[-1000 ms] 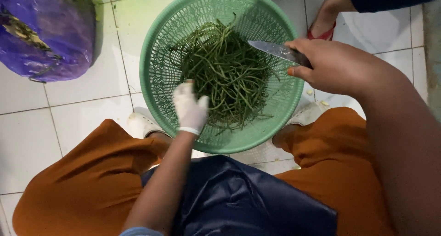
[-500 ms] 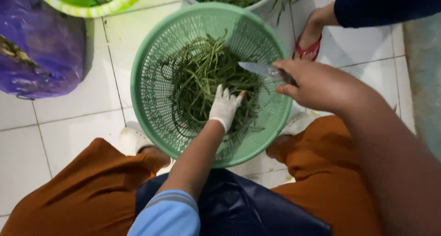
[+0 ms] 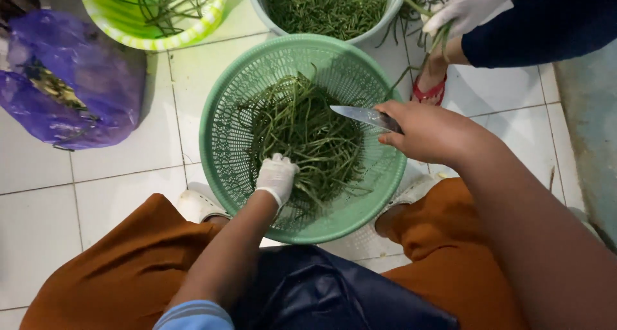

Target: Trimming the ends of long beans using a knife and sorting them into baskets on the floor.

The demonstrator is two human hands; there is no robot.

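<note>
The gloved left hand [image 3: 277,178] was closed on beans [image 3: 308,134] in the basket [image 3: 225,143]. A knife [image 3: 363,116] was gripped by the right hand [image 3: 427,132] above them.

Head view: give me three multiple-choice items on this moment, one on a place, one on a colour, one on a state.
1. Where does the left hand rest?
A. on the purple bag
B. on the beans inside the green basket
C. on the floor tiles

2. What colour is the glove on the left hand?
A. white
B. blue
C. black

3. How does the right hand stand?
A. open and empty
B. closed on a bunch of beans
C. closed on a knife, blade over the basket

Answers:
1 B: the gloved hand lies on the beans in the basket.
2 A: the glove is plainly white.
3 C: the fingers wrap the handle of the knife, whose blade points over the beans.
</note>
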